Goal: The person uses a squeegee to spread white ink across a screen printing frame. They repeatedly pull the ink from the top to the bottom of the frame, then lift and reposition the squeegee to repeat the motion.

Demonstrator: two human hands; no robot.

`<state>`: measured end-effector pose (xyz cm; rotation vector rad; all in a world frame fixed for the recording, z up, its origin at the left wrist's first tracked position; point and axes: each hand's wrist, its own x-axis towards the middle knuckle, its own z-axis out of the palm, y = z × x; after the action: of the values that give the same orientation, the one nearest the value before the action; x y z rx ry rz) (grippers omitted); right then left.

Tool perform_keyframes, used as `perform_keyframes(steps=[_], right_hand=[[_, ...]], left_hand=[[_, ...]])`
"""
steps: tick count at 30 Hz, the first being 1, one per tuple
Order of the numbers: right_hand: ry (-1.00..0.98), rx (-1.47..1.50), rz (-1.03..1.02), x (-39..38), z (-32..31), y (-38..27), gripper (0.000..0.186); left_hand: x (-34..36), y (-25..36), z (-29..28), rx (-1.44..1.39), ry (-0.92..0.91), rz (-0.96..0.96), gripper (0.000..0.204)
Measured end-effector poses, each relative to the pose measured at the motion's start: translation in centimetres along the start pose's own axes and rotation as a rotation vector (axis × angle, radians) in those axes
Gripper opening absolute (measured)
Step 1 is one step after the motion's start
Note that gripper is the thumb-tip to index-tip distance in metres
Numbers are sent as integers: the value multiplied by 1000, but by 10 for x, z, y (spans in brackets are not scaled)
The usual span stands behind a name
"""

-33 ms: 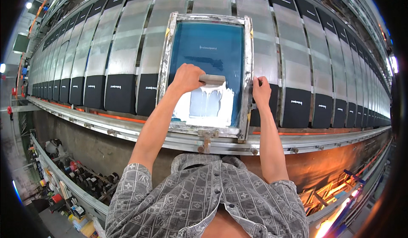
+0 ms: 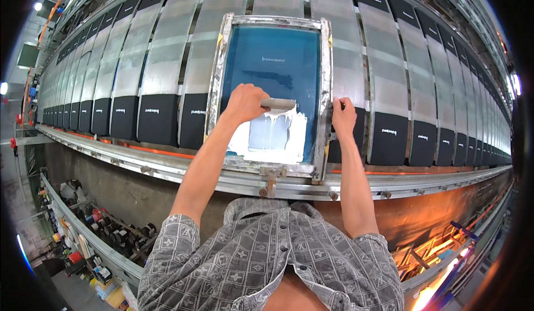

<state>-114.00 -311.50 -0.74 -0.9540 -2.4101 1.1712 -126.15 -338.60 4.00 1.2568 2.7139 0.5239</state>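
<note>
Left hand (image 2: pixel 246 102) fingers clamped on left end of scraper (image 2: pixel 282 104), which sits near middle of blue screen (image 2: pixel 272 43), at upper edge of white ink (image 2: pixel 297 138); ink reaches toward screen's bottom edge. Right hand (image 2: pixel 344 114) fingers curled at right edge of frame (image 2: pixel 326 61), can't tell if gripping. Frame lies over metal boards (image 2: pixel 384 72); black cloth (image 2: pixel 389 151) covers boards' near ends.

Ahead of the torso (image 2: pixel 250 261) in its grey, square-patterned, short-sleeved cloth shirt (image 2: pixel 334 261), the bare left hand (image 2: pixel 245 103) grips with knuckles up, its forearm (image 2: pixel 200 172) slanting inward, while the bare right hand (image 2: pixel 344 115) curls its fingers atop a straighter forearm (image 2: pixel 356 183).
</note>
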Motion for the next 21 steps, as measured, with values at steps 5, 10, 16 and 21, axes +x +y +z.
perform_keyframes(steps=[5,10,16,21], right_hand=[[-11,14,100,0,-21,-45,26],[48,97,-16,-17,33,-65,28],[37,179,9,-61,121,-105,28],[87,131,-23,-69,143,-113,28]], left_hand=[[-121,54,28,1,315,38,43],[-160,26,-21,39,188,-12,40],[-192,-67,-69,37,22,3,32],[-179,-112,-96,-64,-68,142,28]])
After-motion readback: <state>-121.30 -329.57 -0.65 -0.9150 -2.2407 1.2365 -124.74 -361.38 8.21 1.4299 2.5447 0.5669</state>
